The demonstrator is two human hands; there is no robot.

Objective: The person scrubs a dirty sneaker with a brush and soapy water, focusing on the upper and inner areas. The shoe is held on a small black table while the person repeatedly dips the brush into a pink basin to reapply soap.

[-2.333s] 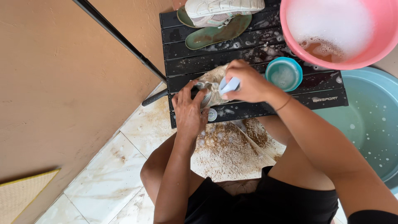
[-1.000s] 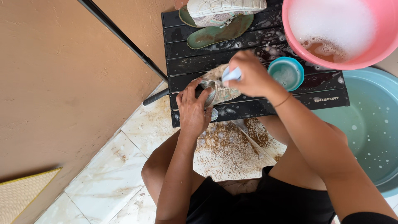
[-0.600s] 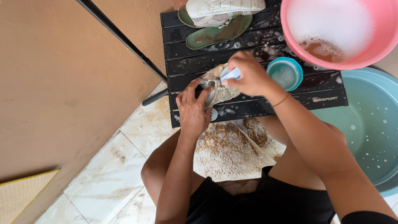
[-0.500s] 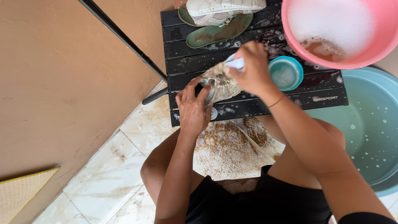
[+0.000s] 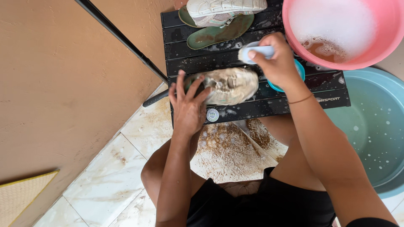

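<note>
2 bare hands work over a low black slatted desk (image 5: pixel 252 110) seen from above. The left hand (image 5: pixel 188 106) reaches forward from a bent arm, palm down, its fingers spread and pressed on the heel end of a dirty, foam-covered white sneaker (image 5: pixel 229 85), which lies on its side across the middle slats. The right hand (image 5: pixel 275 60) is raised beyond the sneaker's toe end, wrist bent, with its fingers closed around a pale blue scrubbing brush (image 5: pixel 256 52); a thin band circles that wrist. A small teal round cup (image 5: pixel 299 72) sits just behind this hand, mostly hidden.

At the far edge of the desk lie a second white sneaker (image 5: pixel 225 8) and 2 green insoles (image 5: pixel 219 33) partly under it. A pink plastic basin (image 5: pixel 341 31) full of suds and brownish water stands on the desk's right corner. A large teal tub (image 5: pixel 374 130) rests on the floor to the right. The floor is pale marbled tile (image 5: pixel 109 180), speckled with brown grit below the desk. A tan plaster wall (image 5: pixel 63 84) fills the left, crossed by a black pole (image 5: pixel 122 40).
</note>
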